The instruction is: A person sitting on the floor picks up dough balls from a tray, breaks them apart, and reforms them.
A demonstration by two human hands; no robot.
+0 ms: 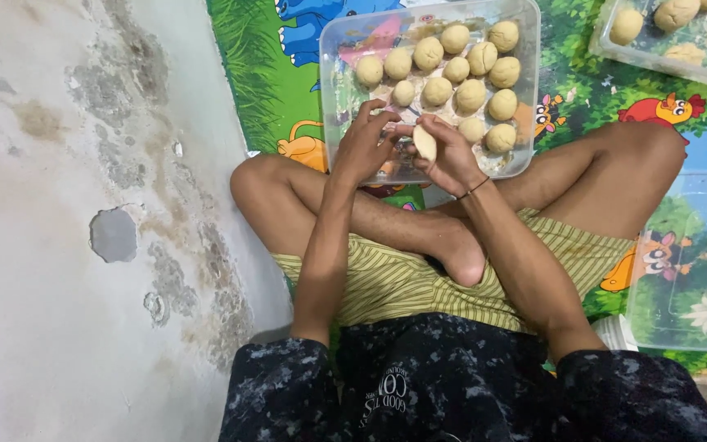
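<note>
My right hand (452, 151) holds a flattened piece of pale dough (425, 142) against its palm. Fingers of my left hand (363, 147) reach across and touch that same piece at its left edge. Both hands hover over the near edge of a clear plastic tray (333, 61) that rests on the mat in front of my crossed legs. Inside the tray lie several round dough balls (470, 96), set in rough rows.
A second clear tray (615, 51) with several dough balls sits at the top right. An empty clear container (685, 270) lies by my right knee. A colourful cartoon mat (591, 94) covers the floor. Bare stained concrete (83, 229) fills the left side.
</note>
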